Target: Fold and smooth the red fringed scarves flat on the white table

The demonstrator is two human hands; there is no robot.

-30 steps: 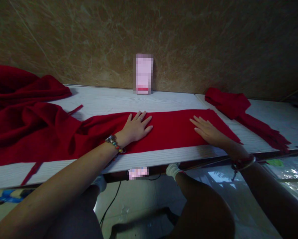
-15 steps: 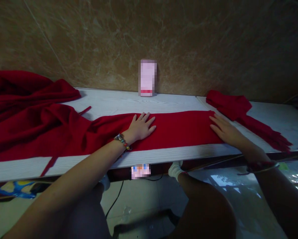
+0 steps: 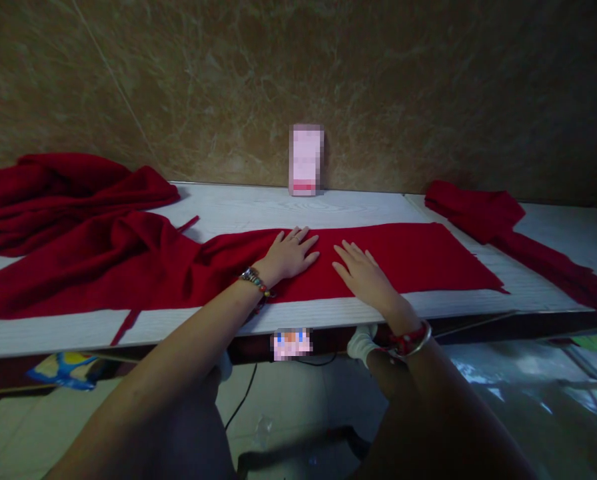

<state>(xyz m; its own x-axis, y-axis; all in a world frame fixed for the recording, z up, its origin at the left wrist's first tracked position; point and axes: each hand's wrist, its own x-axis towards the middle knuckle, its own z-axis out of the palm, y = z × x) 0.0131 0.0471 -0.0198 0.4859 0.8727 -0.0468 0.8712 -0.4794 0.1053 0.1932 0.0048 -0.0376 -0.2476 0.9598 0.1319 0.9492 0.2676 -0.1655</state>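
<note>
A long piece of red fabric lies across the white tabletop, smooth at its right end and bunched into folds on the left. My left hand rests on it near the middle, palm down, with the fingers spread. Just to the right, my right hand is also palm down on the flat stretch, fingers apart, holding nothing. A narrow red strip sticks out from under the fabric's front edge at the left.
A heap of red cloth lies at the back left, and a crumpled red piece at the right. A pixelated pink item stands against the brown marbled wall. Below the table edge are a black cable and a blue-and-yellow packet.
My right hand has moved left along the fabric, from its right end to close beside my left hand. My left hand stays in place on the cloth. The view has shifted slightly.
</note>
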